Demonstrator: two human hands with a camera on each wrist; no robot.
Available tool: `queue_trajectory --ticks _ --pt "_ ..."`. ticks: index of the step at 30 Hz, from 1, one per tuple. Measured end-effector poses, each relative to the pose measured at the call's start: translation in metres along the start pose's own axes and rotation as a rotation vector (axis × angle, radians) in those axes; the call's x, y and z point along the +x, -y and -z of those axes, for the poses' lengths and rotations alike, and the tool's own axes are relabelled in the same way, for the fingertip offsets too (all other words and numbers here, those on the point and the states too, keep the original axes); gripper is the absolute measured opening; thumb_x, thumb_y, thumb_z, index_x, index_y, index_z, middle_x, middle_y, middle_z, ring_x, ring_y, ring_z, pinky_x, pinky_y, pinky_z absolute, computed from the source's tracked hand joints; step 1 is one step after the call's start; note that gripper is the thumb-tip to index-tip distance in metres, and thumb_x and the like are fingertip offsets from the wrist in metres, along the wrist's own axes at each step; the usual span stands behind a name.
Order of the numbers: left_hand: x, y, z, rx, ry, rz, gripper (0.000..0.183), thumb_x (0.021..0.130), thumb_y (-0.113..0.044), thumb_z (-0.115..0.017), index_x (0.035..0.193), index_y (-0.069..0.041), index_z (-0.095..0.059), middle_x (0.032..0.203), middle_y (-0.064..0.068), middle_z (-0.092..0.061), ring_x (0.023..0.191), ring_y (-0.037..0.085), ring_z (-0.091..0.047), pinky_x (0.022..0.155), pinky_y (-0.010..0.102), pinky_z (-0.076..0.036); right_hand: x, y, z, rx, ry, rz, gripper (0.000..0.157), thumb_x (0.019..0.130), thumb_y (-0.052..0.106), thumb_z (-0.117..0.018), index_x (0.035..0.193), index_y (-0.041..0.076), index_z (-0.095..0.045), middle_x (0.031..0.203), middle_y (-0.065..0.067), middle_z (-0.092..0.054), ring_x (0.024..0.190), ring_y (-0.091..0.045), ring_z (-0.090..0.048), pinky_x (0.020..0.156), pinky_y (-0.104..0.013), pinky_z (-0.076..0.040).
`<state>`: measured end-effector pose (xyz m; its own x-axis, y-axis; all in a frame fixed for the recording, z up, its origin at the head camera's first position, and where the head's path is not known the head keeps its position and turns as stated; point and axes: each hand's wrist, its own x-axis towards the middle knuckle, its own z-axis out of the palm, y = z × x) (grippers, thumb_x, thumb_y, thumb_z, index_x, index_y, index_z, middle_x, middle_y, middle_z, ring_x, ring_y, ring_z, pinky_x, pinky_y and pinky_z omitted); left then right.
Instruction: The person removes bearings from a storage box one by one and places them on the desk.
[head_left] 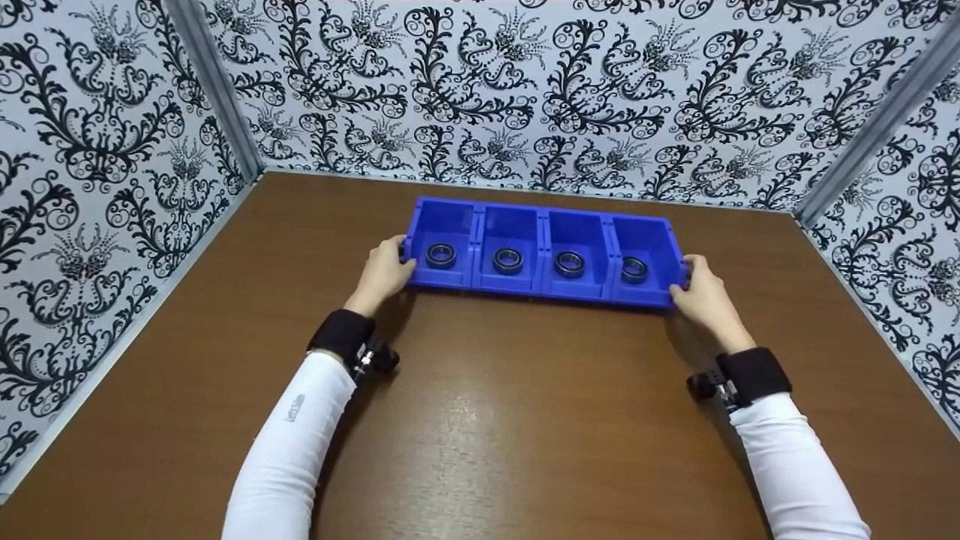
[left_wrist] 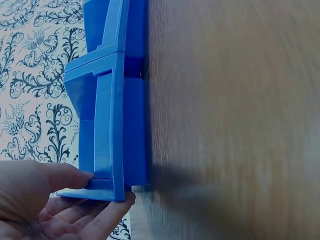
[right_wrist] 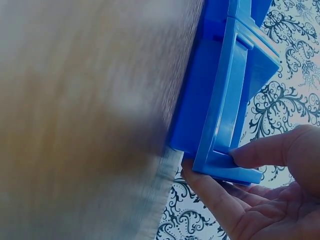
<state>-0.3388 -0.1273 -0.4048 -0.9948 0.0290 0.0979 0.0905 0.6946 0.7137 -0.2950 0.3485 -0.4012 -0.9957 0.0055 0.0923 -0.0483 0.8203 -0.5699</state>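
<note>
A row of joined blue storage bins (head_left: 502, 286) lies across the far half of the table. Each compartment has a dark ring-shaped bearing on its floor, such as the leftmost bearing (head_left: 441, 265) and the rightmost bearing (head_left: 634, 278). My left hand (head_left: 384, 268) grips the row's left end, thumb inside the side wall and fingers outside and beneath, as the left wrist view shows. At the opposite end my right hand (head_left: 707, 298) holds the side wall in the same way, its thumb (right_wrist: 260, 152) over the edge. The bearings are hidden in both wrist views.
The brown wooden table (head_left: 480, 420) stretches from the bins toward me. Patterned black-and-white panels (head_left: 495, 90) stand along its back and sides, with grey posts (head_left: 217, 90) at the back corners. Both forearms wear white sleeves and black wrist straps (head_left: 341, 335).
</note>
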Motion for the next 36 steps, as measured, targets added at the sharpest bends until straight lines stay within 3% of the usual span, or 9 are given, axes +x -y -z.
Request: queue_trajectory --ticks 18,29,36 --pt "-0.019 0.008 0.009 -0.017 0.009 -0.007 0.053 0.099 -0.003 -0.056 0.148 0.012 -0.045 0.144 0.032 -0.057 0.131 0.042 -0.060 0.110 0.053 -0.051 -0.013 0.010 -0.003 -0.015 0.017 0.020 0.058 0.097 0.004 -0.051 0.144 -0.019 -0.028 0.135 -0.048 -0.049 0.103 -0.047 -0.058 0.082 -0.049 -0.050" --pt "-0.028 0.013 0.013 -0.021 0.011 -0.010 0.053 0.099 -0.004 -0.056 0.148 0.012 -0.043 0.144 0.033 -0.056 0.135 0.043 -0.057 0.113 0.054 -0.048 -0.025 0.013 -0.005 -0.011 0.029 0.033 0.057 0.098 0.004 -0.052 0.145 -0.018 -0.027 0.124 -0.045 -0.055 0.084 -0.037 -0.059 0.064 -0.029 -0.043" --pt "-0.034 0.016 0.015 -0.001 -0.014 -0.038 0.052 0.097 -0.004 -0.058 0.145 0.013 -0.047 0.139 0.034 -0.059 0.131 0.045 -0.060 0.112 0.055 -0.049 -0.029 0.015 -0.007 0.001 0.022 0.019 0.058 0.098 0.005 -0.052 0.145 -0.017 -0.027 0.133 -0.045 -0.050 0.096 -0.042 -0.058 0.071 -0.034 -0.045"
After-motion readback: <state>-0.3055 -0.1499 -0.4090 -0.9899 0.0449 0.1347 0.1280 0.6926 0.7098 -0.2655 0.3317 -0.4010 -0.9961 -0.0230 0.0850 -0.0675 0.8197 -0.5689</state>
